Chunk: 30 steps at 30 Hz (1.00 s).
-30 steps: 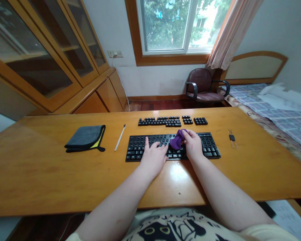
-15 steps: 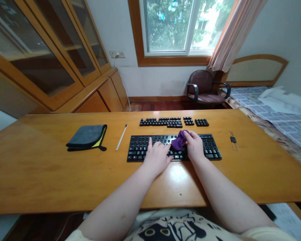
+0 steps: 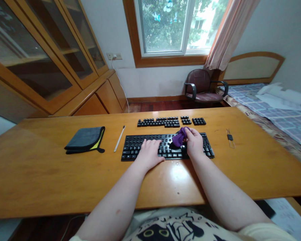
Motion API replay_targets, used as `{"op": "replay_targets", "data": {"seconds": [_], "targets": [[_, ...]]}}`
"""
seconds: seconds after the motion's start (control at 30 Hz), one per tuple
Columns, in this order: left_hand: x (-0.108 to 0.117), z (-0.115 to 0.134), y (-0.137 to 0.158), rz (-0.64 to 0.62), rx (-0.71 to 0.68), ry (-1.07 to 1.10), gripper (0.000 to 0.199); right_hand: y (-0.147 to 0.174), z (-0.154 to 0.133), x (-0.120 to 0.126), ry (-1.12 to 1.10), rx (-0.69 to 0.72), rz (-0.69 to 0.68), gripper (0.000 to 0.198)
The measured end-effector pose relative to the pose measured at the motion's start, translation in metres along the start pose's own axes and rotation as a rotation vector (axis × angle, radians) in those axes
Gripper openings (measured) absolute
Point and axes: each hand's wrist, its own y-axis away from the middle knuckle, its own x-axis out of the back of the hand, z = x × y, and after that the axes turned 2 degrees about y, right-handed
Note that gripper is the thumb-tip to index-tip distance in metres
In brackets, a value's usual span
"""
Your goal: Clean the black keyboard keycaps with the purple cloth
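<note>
purple cloth [image 3: 178, 138] pinched in closed grip of right hand [image 3: 195, 143], held over keyboard [image 3: 130, 147] just right of centre; left hand [image 3: 148, 154] rested on keyboard, grip loosely open, nothing held; keycaps [image 3: 172, 123] lined up behind on tabletop [image 3: 65, 184]

Hands [image 3: 149, 154] and purple cloth [image 3: 178, 139] hide part of the keyboard [image 3: 131, 147]

A home bedroom, shown by the bed [image 3: 263, 100] (checked bedding), curtain [image 3: 232, 33] and cabinet [image 3: 87, 78].
</note>
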Motion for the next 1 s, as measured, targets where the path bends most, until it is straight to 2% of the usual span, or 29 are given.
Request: {"op": "replay_targets", "data": {"seconds": [0.17,0.33,0.5,0.6,0.83,1.0], "targets": [[0.019,-0.01,-0.006,-0.034,0.048,-0.009,0.054,-0.001,0.008,-0.005,-0.013,-0.032,-0.017,0.032],[0.03,-0.004,-0.041,-0.055,0.11,-0.091,0.039,-0.002,0.011,-0.007,-0.039,-0.048,-0.026,0.032],[0.009,-0.006,-0.097,-0.011,0.121,-0.046,0.035,-0.002,0.012,-0.007,-0.04,-0.062,-0.023,0.032],[-0.008,-0.008,-0.118,0.016,0.143,-0.031,0.03,-0.001,0.011,-0.006,-0.04,-0.066,-0.031,0.032],[-0.027,-0.009,-0.124,0.094,0.176,0.027,0.031,0.002,0.007,-0.008,-0.072,-0.108,-0.033,0.031],[-0.031,-0.01,-0.126,0.083,0.213,0.053,0.032,0.003,0.006,-0.009,-0.074,-0.127,-0.025,0.032]]}}
